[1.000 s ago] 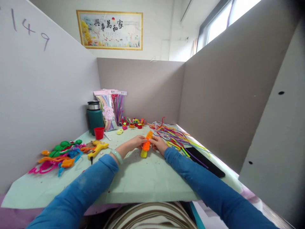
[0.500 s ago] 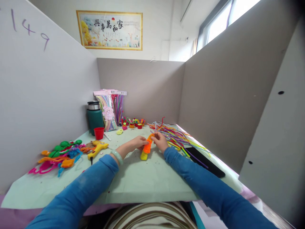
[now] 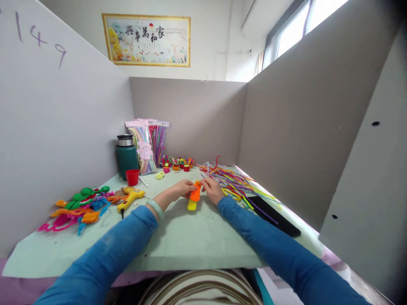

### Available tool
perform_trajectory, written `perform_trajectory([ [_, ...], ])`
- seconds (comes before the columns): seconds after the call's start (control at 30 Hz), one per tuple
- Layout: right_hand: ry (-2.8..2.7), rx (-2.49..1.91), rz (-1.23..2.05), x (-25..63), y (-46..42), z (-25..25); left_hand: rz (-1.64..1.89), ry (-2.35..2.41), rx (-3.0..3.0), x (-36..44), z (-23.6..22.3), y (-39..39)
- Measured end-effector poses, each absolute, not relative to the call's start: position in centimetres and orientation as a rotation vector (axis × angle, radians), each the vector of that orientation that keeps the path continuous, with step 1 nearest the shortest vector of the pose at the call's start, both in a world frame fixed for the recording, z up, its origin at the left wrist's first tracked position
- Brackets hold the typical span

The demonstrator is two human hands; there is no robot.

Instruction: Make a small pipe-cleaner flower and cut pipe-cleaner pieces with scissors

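An orange and yellow pipe-cleaner piece (image 3: 195, 195) is held upright over the middle of the table, its fuzzy orange part above and its yellow part below. My left hand (image 3: 182, 189) pinches its left side, fingers closed. At its upper right, the closed fingertips of my right hand (image 3: 212, 189) meet the orange top; the exact grip there is too small to make out. A jade-coloured bangle (image 3: 155, 208) circles my left wrist.
Left lie a yellow glue gun (image 3: 131, 199) and a heap of pipe-cleaner shapes (image 3: 90, 217). Behind stand a red cup (image 3: 132, 177), a green bottle (image 3: 126, 159) and packaged pipe cleaners (image 3: 144, 146). Loose pipe cleaners (image 3: 235, 180) and a black slab (image 3: 280, 220) lie right. Partitions enclose the table.
The orange and yellow piece has tilted more upright, and its top has moved slightly left and down. My right hand has shifted slightly left with it.
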State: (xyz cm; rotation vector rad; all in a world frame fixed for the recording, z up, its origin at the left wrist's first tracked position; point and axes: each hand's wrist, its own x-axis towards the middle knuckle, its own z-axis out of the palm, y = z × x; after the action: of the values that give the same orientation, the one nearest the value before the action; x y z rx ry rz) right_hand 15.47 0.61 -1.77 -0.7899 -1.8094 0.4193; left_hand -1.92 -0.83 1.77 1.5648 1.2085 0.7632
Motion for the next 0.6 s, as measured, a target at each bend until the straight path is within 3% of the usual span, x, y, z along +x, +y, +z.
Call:
perform_trajectory([
  [0.33,-1.694,-0.807,1.065,15.16,1.32,-2.3,0.78,1.214,1.768,-2.04,1.69,-0.66],
  [0.47,-1.734,-0.816,1.023,15.2,1.42,-2.61,0.782,1.226,1.734,-1.97,1.91,-0.84],
  [0.6,-1.777,-0.851,0.766,15.26,1.46,-2.54,0.771,1.229,1.634,-1.68,2.03,-1.2],
])
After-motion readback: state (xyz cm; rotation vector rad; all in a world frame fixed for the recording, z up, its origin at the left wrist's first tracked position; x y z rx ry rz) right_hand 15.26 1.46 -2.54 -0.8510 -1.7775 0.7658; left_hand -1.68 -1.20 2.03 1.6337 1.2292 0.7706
